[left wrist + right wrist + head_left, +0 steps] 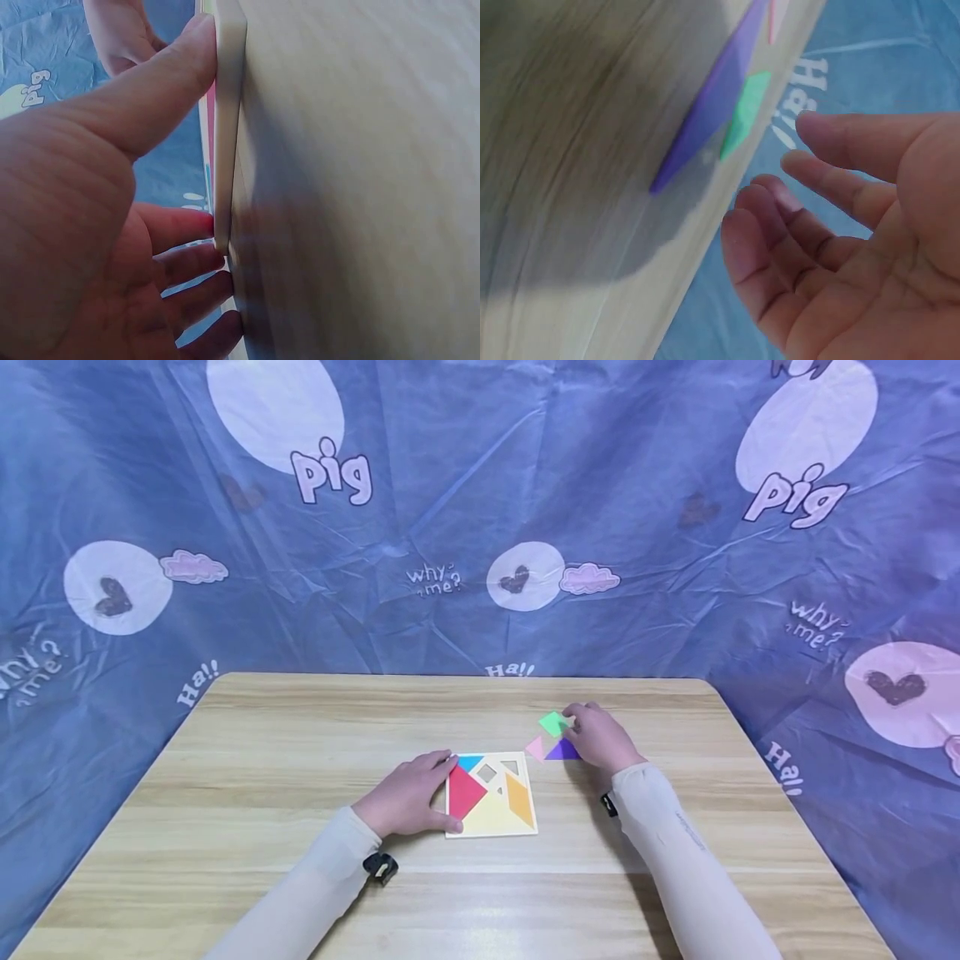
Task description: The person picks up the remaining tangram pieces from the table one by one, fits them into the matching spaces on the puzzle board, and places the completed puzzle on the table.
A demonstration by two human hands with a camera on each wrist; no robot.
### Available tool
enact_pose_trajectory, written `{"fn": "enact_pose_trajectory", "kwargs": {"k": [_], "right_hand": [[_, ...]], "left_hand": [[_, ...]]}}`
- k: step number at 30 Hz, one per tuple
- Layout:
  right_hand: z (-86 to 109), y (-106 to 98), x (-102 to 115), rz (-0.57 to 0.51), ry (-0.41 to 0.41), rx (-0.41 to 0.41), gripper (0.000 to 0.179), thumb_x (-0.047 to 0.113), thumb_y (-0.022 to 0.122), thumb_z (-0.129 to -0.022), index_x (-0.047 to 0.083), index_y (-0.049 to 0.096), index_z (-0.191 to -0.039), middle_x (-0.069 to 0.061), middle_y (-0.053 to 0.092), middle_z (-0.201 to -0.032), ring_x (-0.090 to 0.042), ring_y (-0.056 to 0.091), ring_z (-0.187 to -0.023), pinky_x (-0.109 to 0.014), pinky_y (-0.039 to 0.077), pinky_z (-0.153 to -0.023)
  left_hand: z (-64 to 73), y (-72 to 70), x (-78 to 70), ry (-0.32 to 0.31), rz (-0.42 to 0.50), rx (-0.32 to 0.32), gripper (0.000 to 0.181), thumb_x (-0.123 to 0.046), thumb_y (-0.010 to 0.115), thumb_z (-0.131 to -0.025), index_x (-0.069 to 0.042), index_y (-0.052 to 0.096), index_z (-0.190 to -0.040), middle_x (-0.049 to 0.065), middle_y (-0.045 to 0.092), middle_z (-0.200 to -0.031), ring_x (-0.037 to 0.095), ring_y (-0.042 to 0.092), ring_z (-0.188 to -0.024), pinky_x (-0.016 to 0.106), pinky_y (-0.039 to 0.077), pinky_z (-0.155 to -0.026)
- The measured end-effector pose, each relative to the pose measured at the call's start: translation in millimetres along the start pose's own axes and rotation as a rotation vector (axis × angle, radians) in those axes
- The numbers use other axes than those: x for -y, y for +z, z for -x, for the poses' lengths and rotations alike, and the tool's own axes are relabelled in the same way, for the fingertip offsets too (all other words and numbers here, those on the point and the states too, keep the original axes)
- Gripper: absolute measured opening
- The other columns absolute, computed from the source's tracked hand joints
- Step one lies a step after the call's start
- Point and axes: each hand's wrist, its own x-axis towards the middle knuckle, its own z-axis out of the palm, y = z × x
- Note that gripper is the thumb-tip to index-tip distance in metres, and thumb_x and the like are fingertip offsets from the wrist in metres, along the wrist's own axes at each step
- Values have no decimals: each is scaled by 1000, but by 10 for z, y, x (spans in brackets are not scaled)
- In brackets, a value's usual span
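My left hand [405, 795] holds the cream tangram board [491, 836] by its left side, thumb at the near corner and index finger at the far one. In the board lie a red square-like piece [467, 792], a blue piece [469, 762], a pale yellow triangle [497, 820] and an orange parallelogram [519, 800]. Several cut-outs show bare wood. My right hand [600, 739] hovers over loose pieces beyond the board, fingers loosely bent and empty in the right wrist view. Beneath it lie a green piece [746, 112], a purple triangle [712, 105] and a pink triangle [536, 748].
A pale wood-grain table [300, 718] carries everything. Blue printed cloth [450, 635] hangs behind the table and along both sides. A black wrist device [381, 867] sits on the left sleeve, another [609, 805] on the right.
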Motion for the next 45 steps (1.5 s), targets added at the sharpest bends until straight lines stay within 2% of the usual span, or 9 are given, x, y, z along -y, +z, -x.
{"fn": "enact_pose_trajectory", "kwargs": {"k": [3, 9, 15, 20, 27, 30, 36, 40, 45], "right_hand": [[-55, 45, 13, 58, 34, 42, 42, 20, 65, -100, -7, 61, -131, -27, 62, -119, -40, 64, -105, -57, 53, -95], [-87, 75, 15, 109, 129, 63, 32, 28, 72, -95, -3, 66, -100, -19, 58, -102, -33, 58, -90, -52, 56, -81], [-86, 87, -1, 108, 163, 41, 31, 23, 73, -94, -4, 68, -109, -20, 59, -104, -35, 62, -92, -55, 57, -80], [-100, 81, 5, 100, 165, 48, 30, 21, 71, -92, -5, 66, -107, -19, 58, -100, -34, 61, -88, -54, 57, -78], [-117, 76, -37, -9, 176, 59, 37, 19, 74, -88, -5, 61, -113, -22, 60, -108, -36, 62, -98, -55, 54, -89], [-128, 91, -68, -49, 163, 27, 30, 16, 71, -90, -3, 61, -110, -21, 63, -107, -36, 62, -99, -54, 52, -92], [-92, 79, -59, -156, 130, -56, 10, 12, 63, -96, 2, 62, -98, -13, 65, -94, -30, 60, -88, -45, 50, -84], [-47, 75, -49, -248, 131, -91, 10, 12, 62, -97, 3, 65, -97, -12, 66, -92, -27, 60, -85, -40, 49, -80], [2, 96, -49, -293, 144, -123, 10, 13, 64, -99, 3, 66, -97, -12, 68, -92, -25, 61, -83, -38, 50, -77]], "left_hand": [[-3, 9, -5, 8, 5, 0, 107, -60, 83, -80, -3, 38, -159, 14, 36, -165, 36, 37, -150, 52, 34, -120], [-6, 12, -30, 18, 19, 5, 106, -59, 83, -80, -3, 39, -159, 14, 36, -164, 36, 37, -149, 52, 34, -120], [-2, 12, -43, 17, 19, 4, 106, -59, 84, -80, -3, 40, -158, 13, 37, -164, 34, 38, -149, 52, 35, -119], [2, 15, -41, 12, 25, 4, 106, -58, 84, -79, -4, 40, -158, 13, 37, -164, 35, 38, -149, 52, 35, -119], [4, 16, -33, 6, 27, 0, 106, -58, 85, -79, -4, 40, -158, 13, 37, -164, 35, 38, -149, 52, 35, -119], [2, 14, -26, 4, 25, 1, 106, -58, 85, -79, -3, 40, -158, 14, 37, -164, 35, 38, -149, 52, 35, -119], [-15, 9, -14, -10, 16, 7, 107, -58, 85, -78, -5, 39, -159, 13, 37, -164, 35, 39, -148, 51, 35, -120], [-18, 9, -7, -11, 14, 6, 107, -58, 85, -78, -5, 40, -159, 13, 37, -164, 35, 39, -148, 51, 35, -119], [-14, 6, 2, -7, 20, 0, 107, -58, 85, -78, -4, 40, -159, 14, 38, -163, 35, 40, -147, 51, 35, -119]]}}
